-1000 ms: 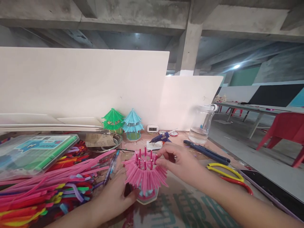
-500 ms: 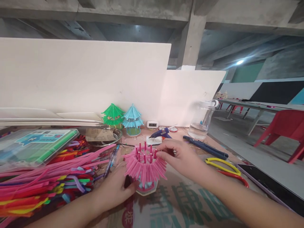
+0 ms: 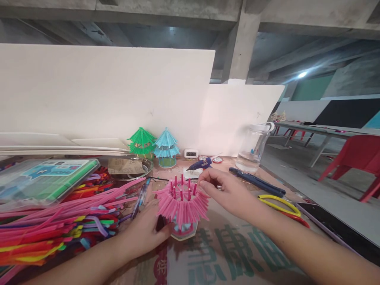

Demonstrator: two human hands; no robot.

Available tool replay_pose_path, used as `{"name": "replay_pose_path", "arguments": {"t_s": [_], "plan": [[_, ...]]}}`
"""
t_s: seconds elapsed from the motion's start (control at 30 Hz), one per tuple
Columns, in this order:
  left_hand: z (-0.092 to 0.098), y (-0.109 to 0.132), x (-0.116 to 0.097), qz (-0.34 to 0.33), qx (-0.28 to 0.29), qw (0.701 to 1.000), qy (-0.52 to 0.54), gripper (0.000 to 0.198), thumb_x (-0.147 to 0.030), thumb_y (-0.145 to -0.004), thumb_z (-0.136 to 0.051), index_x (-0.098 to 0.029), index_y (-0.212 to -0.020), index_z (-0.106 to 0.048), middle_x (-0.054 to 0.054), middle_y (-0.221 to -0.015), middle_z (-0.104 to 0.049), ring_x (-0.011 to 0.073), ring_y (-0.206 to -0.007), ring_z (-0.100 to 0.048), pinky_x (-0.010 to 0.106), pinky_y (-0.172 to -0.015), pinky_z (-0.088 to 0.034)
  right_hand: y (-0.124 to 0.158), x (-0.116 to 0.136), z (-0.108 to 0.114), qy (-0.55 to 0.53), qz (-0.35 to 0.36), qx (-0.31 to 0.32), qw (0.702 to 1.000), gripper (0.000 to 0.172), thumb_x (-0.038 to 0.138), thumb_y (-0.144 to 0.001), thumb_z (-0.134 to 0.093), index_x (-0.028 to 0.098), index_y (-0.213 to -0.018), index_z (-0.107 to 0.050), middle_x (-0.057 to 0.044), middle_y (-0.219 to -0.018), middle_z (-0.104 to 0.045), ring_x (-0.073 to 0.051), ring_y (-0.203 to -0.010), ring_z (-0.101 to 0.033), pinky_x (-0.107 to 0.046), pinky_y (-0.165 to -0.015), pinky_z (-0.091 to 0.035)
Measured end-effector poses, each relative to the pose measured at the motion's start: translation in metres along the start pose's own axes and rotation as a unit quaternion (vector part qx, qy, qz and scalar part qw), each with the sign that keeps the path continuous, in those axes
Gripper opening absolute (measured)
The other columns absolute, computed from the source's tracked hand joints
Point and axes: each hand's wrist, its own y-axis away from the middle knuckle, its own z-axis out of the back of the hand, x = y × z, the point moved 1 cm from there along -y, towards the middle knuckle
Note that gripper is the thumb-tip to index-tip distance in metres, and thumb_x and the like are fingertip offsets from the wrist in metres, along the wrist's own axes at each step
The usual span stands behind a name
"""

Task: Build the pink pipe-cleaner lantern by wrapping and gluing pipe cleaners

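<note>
A small pink pavilion model (image 3: 184, 209) made of fuzzy pipe cleaners stands upright in front of me. Short pink posts (image 3: 181, 193) rise in a ring from the top of its fringed roof, and a pale base shows underneath. My left hand (image 3: 148, 225) is closed on the model's left side, with the thumb at the base and the other fingers partly hidden behind it. Just right of the posts, my right hand (image 3: 224, 192) is closed in a pinch, thumb against forefinger. Whatever lies between those fingertips, if anything, is too small to make out.
Pipe cleaners (image 3: 68, 221) and a plastic case (image 3: 50, 180) lie at left. Behind stand green (image 3: 141, 141) and blue (image 3: 166, 147) pavilion models, a glue gun (image 3: 203, 162) and a water jug (image 3: 252, 152). Pliers (image 3: 257, 183), yellow-and-red-handled scissors (image 3: 280, 204) and a phone (image 3: 338, 227) lie at right.
My right hand has drawn slightly up and away from the post at the right of the ring. My left hand stays on the model. The view has shifted a little.
</note>
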Motion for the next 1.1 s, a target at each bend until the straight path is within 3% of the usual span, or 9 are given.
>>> {"name": "replay_pose_path", "arguments": {"t_s": [0.23,0.7,0.9,1.1], "plan": [[0.0037,-0.0013,-0.0043,0.001,0.014,1.000,0.000,0.032,-0.032,-0.084,-0.051,-0.018,-0.110,-0.062,0.012,-0.116,-0.066,0.0290,-0.113,-0.057,0.045,-0.102,-0.045,-0.0013,0.0002,0.0057,0.036,-0.016,0.033,0.999,0.007,0.023,-0.079,-0.059,0.019,-0.080,-0.064,0.002,-0.068,-0.055,-0.013,-0.063,-0.049,-0.026,-0.059,-0.038],[0.0030,-0.0023,-0.0065,-0.017,0.016,1.000,0.012,0.031,-0.028,-0.085,-0.049,-0.018,-0.111,-0.061,0.011,-0.121,-0.064,0.0287,-0.117,-0.056,0.043,-0.102,-0.044,-0.0008,0.0053,0.0093,0.046,-0.023,0.059,0.997,0.003,0.020,-0.079,-0.063,0.018,-0.081,-0.063,0.004,-0.067,-0.052,-0.012,-0.062,-0.047,-0.025,-0.058,-0.036],[0.0043,-0.0046,-0.0083,-0.016,0.014,0.999,0.031,0.030,-0.028,-0.083,-0.051,-0.020,-0.110,-0.064,0.010,-0.120,-0.066,0.0285,-0.118,-0.055,0.043,-0.104,-0.043,-0.0017,0.0019,0.0088,0.037,-0.029,0.051,0.998,0.005,0.021,-0.079,-0.063,0.018,-0.080,-0.066,0.004,-0.065,-0.053,-0.012,-0.062,-0.049,-0.025,-0.057,-0.036],[0.0041,-0.0060,-0.0076,-0.014,0.023,0.999,0.021,0.029,-0.027,-0.083,-0.049,-0.018,-0.107,-0.063,0.011,-0.115,-0.066,0.0282,-0.112,-0.056,0.043,-0.100,-0.045,-0.0019,-0.0018,0.0050,0.003,-0.013,0.017,1.000,0.005,0.021,-0.078,-0.061,0.019,-0.076,-0.065,0.002,-0.070,-0.063,-0.012,-0.064,-0.053,-0.025,-0.059,-0.039]]}}
